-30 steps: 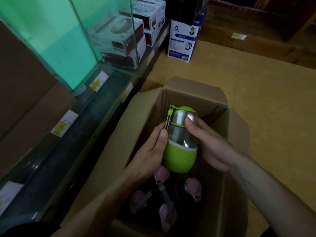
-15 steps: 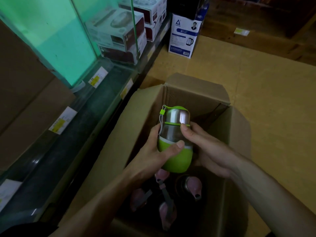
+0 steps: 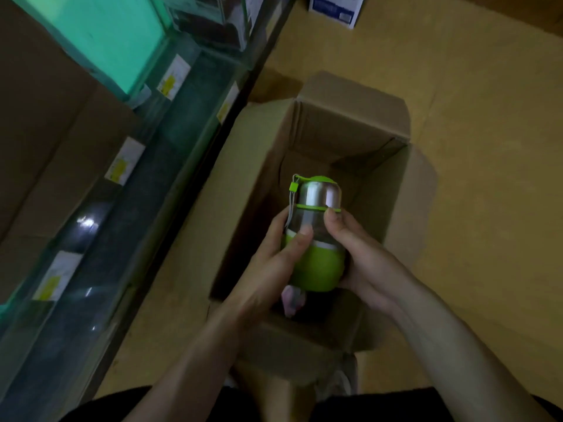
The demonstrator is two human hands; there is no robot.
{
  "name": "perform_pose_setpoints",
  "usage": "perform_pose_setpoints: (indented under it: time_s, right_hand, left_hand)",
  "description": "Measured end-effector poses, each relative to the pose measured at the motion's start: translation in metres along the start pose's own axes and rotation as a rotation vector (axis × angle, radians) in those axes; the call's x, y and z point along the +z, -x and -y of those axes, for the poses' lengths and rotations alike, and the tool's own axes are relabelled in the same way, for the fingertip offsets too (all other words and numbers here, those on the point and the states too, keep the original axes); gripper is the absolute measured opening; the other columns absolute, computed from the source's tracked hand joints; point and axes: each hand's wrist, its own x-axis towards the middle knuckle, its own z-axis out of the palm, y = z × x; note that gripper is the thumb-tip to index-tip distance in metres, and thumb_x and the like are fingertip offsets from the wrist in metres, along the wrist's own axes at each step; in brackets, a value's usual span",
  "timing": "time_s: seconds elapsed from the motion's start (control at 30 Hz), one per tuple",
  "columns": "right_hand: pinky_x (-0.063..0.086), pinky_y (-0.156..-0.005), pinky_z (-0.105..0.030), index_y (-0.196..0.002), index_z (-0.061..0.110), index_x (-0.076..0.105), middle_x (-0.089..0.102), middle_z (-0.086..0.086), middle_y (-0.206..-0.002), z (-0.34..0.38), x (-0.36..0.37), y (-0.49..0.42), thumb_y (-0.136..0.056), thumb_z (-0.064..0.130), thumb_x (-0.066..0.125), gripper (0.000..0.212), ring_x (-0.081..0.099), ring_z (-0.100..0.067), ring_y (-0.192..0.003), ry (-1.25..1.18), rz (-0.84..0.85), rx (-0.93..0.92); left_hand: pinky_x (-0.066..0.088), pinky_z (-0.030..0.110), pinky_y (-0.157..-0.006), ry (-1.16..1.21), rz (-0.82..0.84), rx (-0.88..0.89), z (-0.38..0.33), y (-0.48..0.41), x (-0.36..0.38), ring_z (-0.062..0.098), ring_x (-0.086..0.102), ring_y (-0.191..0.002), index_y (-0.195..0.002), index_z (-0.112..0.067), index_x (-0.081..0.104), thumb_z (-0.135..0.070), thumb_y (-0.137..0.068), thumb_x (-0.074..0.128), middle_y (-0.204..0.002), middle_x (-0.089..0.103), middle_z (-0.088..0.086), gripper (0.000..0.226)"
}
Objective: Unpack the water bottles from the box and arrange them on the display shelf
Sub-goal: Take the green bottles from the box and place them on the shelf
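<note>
from my end i see both hands closed around one green water bottle point(image 3: 318, 266), held upright and clear above the open cardboard box point(image 3: 350, 123). the left hand point(image 3: 271, 266) curls round the clear middle band, its thumb laid across the front, while the right hand point(image 3: 365, 263) cups the green sleeve from the opposite side with its thumb up at the green ring under the steel cap. i read the two-sided hold as a way to keep a smooth, rounded body from slipping or turning while it comes out of the carton; the strap loop hangs free just above the left hand's fingers. directly beneath the left palm a pink bottle top point(image 3: 293, 300) shows inside the box, so i judge the unpacking is not finished. the glass display shelf point(image 3: 170, 190) runs out beyond the left hand, well apart from it, with price tags point(image 3: 124, 161) along its edge and brown cartons point(image 3: 51, 141) further out on that side. i judge the next move is a carry out past the left hand, and one hand must let go first.
</note>
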Motion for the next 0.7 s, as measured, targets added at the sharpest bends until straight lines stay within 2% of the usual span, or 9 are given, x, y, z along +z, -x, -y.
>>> perform_pose_setpoints:
  time_s: [0.07, 0.17, 0.3, 0.37, 0.47, 0.57, 0.7]
  right_hand:
    - [0.054, -0.097, -0.064, -0.135, 0.042, 0.057, 0.071, 0.005, -0.129, -0.001, 0.006, 0.011, -0.087, 0.061, 0.059, 0.052, 0.07, -0.025, -0.117, -0.011, -0.019, 0.012]
    - [0.056, -0.091, -0.065, -0.136, 0.037, 0.058, 0.07, 0.0, -0.132, -0.001, 0.015, 0.029, -0.09, 0.056, 0.059, 0.05, 0.071, -0.03, -0.116, -0.049, -0.024, 0.038]
    - [0.055, -0.097, -0.062, -0.136, 0.038, 0.061, 0.063, -0.003, -0.141, -0.008, 0.029, 0.06, -0.091, 0.057, 0.065, 0.048, 0.066, -0.026, -0.125, -0.074, -0.015, 0.078]
    - [0.053, -0.102, -0.06, -0.135, 0.034, 0.062, 0.066, -0.004, -0.138, -0.009, 0.038, 0.079, -0.092, 0.053, 0.064, 0.046, 0.066, -0.025, -0.125, -0.087, -0.018, 0.084]
    - [0.051, -0.105, -0.058, -0.138, 0.034, 0.059, 0.072, 0.004, -0.129, -0.001, 0.053, 0.115, -0.092, 0.048, 0.06, 0.049, 0.069, -0.019, -0.121, -0.103, -0.005, 0.121]
    - [0.048, -0.104, -0.066, -0.14, 0.046, 0.055, 0.067, 0.007, -0.138, 0.016, 0.061, 0.154, -0.092, 0.059, 0.064, 0.051, 0.065, -0.023, -0.127, -0.052, 0.048, 0.14]
    - [0.045, -0.107, -0.069, -0.14, 0.044, 0.056, 0.064, 0.0, -0.142, 0.062, 0.074, 0.206, -0.093, 0.055, 0.065, 0.05, 0.062, -0.03, -0.13, -0.052, 0.073, 0.129]
  left_hand:
    - [0.052, 0.072, -0.086, -0.016, -0.03, -0.021, 0.0, 0.011, 0.003, 0.049, 0.069, -0.1, -0.143, -0.052, 0.042, -0.052, -0.098, 0.059, -0.115, 0.073, 0.0, 0.048]
    - [0.058, 0.063, -0.085, -0.019, -0.053, -0.004, 0.0, 0.032, 0.004, 0.031, 0.069, -0.109, -0.141, -0.053, 0.045, -0.051, -0.097, 0.061, -0.124, 0.069, -0.005, 0.047]
    - [0.051, 0.047, -0.106, -0.014, -0.064, 0.007, -0.001, 0.073, 0.003, 0.009, 0.063, -0.123, -0.145, -0.046, 0.046, -0.046, -0.097, 0.062, -0.134, 0.064, -0.014, 0.05]
    - [0.047, 0.048, -0.11, -0.01, -0.058, -0.004, -0.005, 0.098, 0.003, 0.009, 0.06, -0.126, -0.146, -0.043, 0.046, -0.046, -0.095, 0.062, -0.138, 0.062, -0.013, 0.054]
    - [0.046, 0.048, -0.111, -0.002, -0.061, -0.03, -0.018, 0.136, 0.007, 0.01, 0.06, -0.127, -0.146, -0.04, 0.047, -0.044, -0.095, 0.061, -0.137, 0.063, -0.012, 0.053]
    - [0.046, 0.051, -0.11, 0.004, -0.039, -0.053, -0.045, 0.175, 0.015, 0.012, 0.061, -0.126, -0.145, -0.042, 0.046, -0.045, -0.095, 0.062, -0.136, 0.063, -0.011, 0.052]
    - [0.045, 0.047, -0.111, -0.006, -0.033, -0.03, -0.1, 0.224, 0.03, 0.011, 0.062, -0.125, -0.145, -0.039, 0.048, -0.042, -0.097, 0.062, -0.135, 0.065, -0.011, 0.049]
